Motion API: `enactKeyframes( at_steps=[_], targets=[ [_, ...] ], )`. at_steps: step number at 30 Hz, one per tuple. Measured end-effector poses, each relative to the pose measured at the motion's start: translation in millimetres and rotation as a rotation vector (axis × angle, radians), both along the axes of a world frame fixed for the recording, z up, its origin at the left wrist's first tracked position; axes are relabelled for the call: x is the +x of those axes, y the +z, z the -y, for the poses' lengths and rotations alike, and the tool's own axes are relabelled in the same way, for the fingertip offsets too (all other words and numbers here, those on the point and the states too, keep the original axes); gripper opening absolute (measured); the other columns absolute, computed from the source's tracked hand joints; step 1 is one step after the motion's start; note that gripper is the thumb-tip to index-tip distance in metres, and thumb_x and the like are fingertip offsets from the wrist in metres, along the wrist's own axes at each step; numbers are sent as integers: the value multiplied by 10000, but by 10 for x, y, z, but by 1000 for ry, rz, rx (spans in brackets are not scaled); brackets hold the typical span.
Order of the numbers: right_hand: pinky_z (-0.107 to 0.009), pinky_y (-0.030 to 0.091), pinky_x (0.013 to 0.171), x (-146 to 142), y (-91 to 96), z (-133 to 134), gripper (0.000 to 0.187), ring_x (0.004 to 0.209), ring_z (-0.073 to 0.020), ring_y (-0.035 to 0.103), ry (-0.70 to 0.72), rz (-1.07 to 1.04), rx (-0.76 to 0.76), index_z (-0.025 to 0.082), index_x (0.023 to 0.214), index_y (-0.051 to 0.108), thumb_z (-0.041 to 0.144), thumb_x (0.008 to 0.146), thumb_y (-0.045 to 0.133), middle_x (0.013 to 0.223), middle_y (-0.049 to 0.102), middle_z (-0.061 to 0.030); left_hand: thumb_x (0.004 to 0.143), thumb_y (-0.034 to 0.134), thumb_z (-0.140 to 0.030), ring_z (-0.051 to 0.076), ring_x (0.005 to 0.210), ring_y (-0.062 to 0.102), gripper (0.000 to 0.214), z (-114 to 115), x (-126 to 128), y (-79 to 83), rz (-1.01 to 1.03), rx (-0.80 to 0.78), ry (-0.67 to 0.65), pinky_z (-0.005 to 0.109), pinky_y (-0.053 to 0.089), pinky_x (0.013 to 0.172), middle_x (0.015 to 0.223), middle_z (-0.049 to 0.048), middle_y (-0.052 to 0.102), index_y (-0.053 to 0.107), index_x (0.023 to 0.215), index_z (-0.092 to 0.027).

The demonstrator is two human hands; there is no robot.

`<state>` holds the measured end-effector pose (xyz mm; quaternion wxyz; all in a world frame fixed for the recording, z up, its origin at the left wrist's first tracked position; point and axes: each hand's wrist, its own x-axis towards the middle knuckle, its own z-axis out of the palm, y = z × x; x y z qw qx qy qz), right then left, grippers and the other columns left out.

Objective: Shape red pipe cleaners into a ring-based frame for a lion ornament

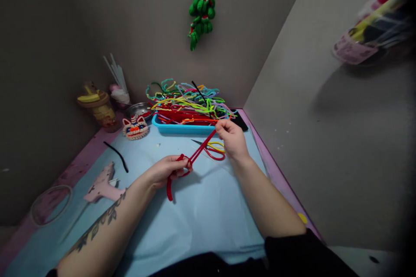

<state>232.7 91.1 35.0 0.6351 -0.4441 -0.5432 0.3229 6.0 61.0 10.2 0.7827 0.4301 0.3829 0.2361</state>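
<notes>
Red fuzzy stem (209,136), one, doubled, above the blue-covered bench (214,216): long axis slanting up and away from left hand (169,169) to right hand (233,139), each grip pinched on it, loose end hanging by the left.

Red pipe clnr (208,139), bent, mid-air, dbl'd & taut, slanting up R, tail (169,188) hanging btm L

Dim, soft shadows; pink holder (352,49) upper right seems blurred
</notes>
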Motion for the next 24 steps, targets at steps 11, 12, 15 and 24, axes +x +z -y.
enactKeyframes(
  at_steps=[11,12,15,24],
  targets=[
    [-261,361,627,15,80,47,196,697,-137,460,76,100,-7,194,695,573,362,772,635,738,528,-1,644,750,-424,49,467,256,360,-19,13,-68,23,60,29,203,115,425,523,-29,415,644,731,-90],
    [-262,362,629,23,79,43,195,699,-138,462,73,100,-3,194,696,575,363,773,635,741,531,-2,650,745,-433,50,465,252,364,-17,17,-61,18,86,42,203,123,427,518,-34,411,632,721,-95],
    [-263,363,626,34,66,26,194,685,-135,460,68,83,-4,198,704,577,370,782,624,729,528,1,688,710,-463,52,464,251,367,-4,37,-47,-4,192,121,203,150,435,532,-32,439,589,705,-117],
    [-259,363,608,13,62,20,212,667,-136,452,45,42,-22,200,708,571,393,772,635,702,517,4,667,712,-457,42,447,274,355,6,93,-69,-80,242,270,208,154,437,705,23,650,553,743,-149]
  ],
)
